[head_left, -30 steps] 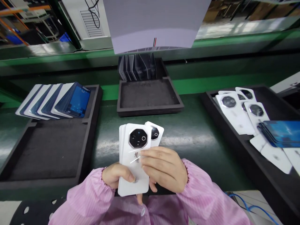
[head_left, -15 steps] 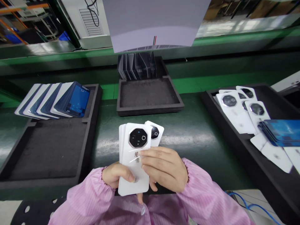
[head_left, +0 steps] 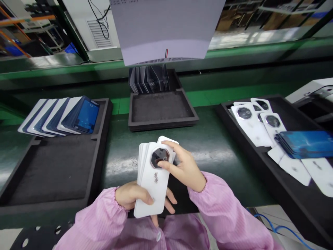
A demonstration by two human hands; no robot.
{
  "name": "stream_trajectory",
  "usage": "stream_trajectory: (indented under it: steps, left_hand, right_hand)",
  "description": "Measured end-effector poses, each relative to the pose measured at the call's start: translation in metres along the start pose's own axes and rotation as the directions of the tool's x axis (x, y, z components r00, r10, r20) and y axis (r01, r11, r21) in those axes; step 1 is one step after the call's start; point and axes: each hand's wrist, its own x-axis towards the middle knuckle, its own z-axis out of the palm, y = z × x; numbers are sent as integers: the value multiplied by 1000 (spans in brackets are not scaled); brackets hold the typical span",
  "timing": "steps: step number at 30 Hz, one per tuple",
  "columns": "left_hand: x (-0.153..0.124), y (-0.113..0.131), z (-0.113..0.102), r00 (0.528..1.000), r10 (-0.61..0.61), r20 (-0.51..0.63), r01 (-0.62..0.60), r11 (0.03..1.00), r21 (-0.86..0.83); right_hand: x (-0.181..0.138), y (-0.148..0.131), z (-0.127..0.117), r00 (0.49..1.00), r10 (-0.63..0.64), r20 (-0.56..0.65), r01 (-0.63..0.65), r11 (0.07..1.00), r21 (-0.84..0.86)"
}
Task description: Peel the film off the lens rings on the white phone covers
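Note:
A fanned stack of thin white phone back covers (head_left: 159,191) is held upright in front of my chest. My left hand (head_left: 135,195) grips its lower part, with the thumb on the front face and the fingers behind. The front cover carries a dark octagonal camera window (head_left: 156,155) and small dark lettering. At the top right of the stack, my right hand (head_left: 187,169) pinches the covers, its thumb over the camera window and its fingers at the upper edge. Another cover juts out behind, partly hidden by the fingers; how many covers the right hand grips is unclear.
To the left, a black tray (head_left: 90,170) holds leaning white and blue panels (head_left: 87,116). Dark panels (head_left: 149,80) stand in a black tray (head_left: 163,125) at the back. The right tray (head_left: 249,163) holds more white covers (head_left: 247,126) and blue-filmed panels (head_left: 309,142). A grey screen-like panel (head_left: 166,31) hangs above.
My right hand has moved up from flat against the front cover's middle to a pinch at its camera window. The stack has tilted slightly right. The view has shifted a little.

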Motion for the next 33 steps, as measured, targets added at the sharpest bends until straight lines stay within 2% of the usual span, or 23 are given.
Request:
stream_trajectory:
  steps: [2, 4, 8, 11, 14, 18, 22, 27, 29, 33]
  left_hand:
    - [0, -1, -1, 1000, -6, 8, 6, 1000, 8]
    - [0, -3, -2, 1000, 20, -1, -20, 1000, 1]
    - [0, -2, -2, 1000, 28, 2, -28, 1000, 5]
    - [0, 1, 2, 1000, 6, -29, -5, 999, 48]
    - [0, 3, 5, 991, -1, -134, 21, 989, 144]
    - [-1, 5, 9, 965, -50, -259, 129, 945, 301]
    - [0, 9, 11, 963, -71, -260, 157, 931, 328]
    - [3, 12, 13, 978, -81, -191, 130, 956, 264]
    - [2, 15, 14, 982, -74, -175, 120, 956, 268]
    - [1, 21, 20, 969, -55, -243, 148, 912, 383]
  right_hand:
    - [1, -1, -1, 999, 28, -22, -27, 998, 61]
    - [2, -1, 0, 999, -7, -42, 10, 997, 75]
    - [1, -3, 2, 975, -111, -193, 127, 989, 69]
    - [1, -5, 2, 959, -101, -265, 139, 982, 128]
    - [1, -6, 0, 978, -11, -208, 62, 969, 237]
    - [1, -7, -6, 989, 73, -125, -24, 932, 360]
    - [0, -11, -10, 994, 81, -79, -50, 940, 337]
    - [-3, -16, -9, 978, -4, -207, 45, 980, 194]
    - [-3, -16, -9, 975, -20, -223, 55, 987, 153]
    - [-3, -16, -9, 979, -16, -203, 52, 983, 175]
